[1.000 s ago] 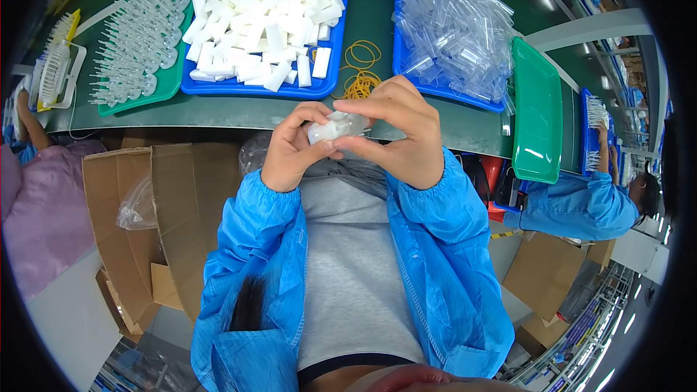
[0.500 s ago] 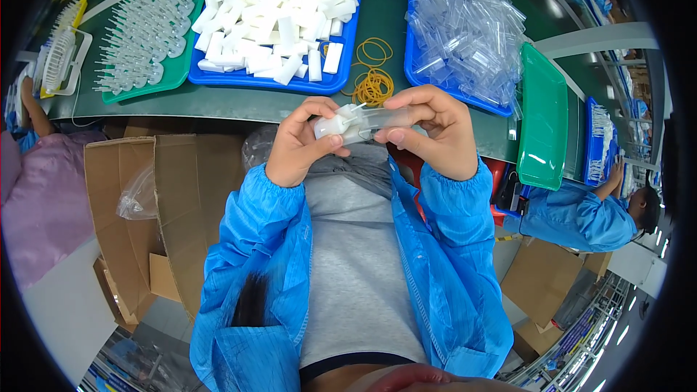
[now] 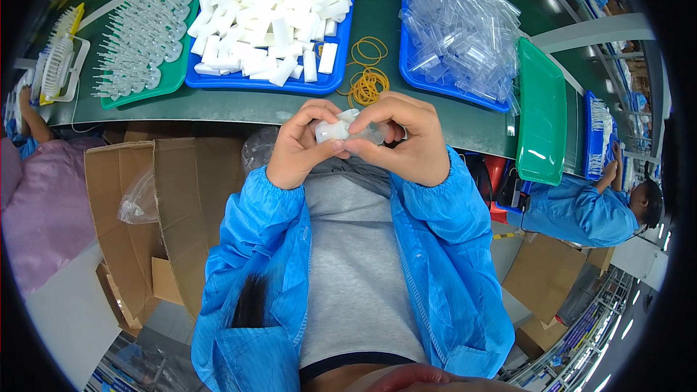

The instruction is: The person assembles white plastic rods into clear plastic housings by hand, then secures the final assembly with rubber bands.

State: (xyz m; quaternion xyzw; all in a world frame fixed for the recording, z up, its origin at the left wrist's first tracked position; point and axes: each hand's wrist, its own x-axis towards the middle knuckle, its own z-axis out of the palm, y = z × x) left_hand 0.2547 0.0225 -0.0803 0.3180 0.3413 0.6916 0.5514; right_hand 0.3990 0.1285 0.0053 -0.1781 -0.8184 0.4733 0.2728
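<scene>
In front of my chest my left hand (image 3: 296, 149) grips a small white plastic piece (image 3: 332, 131) with a rounded end between thumb and fingers. My right hand (image 3: 414, 141) is closed round a clear plastic sleeve (image 3: 376, 133), whose near end meets the white piece. Both thumbs lie close together, and my right fingers cover much of the joint. How far the sleeve reaches over the piece cannot be made out. Just beyond my hands, yellow rubber bands (image 3: 365, 87) lie on the green table (image 3: 239, 107).
A blue tray (image 3: 290, 88) heaped with white blocks stands ahead, another blue tray (image 3: 450, 94) with clear sleeves to its right. At left, a green tray (image 3: 170, 86) holds thin-stemmed pieces. A green tray (image 3: 541, 116), cardboard boxes (image 3: 196, 210) and a co-worker (image 3: 581, 210) flank me.
My right hand has moved left toward my left hand, bringing the clear sleeve in against the white piece. My left hand has hardly moved.
</scene>
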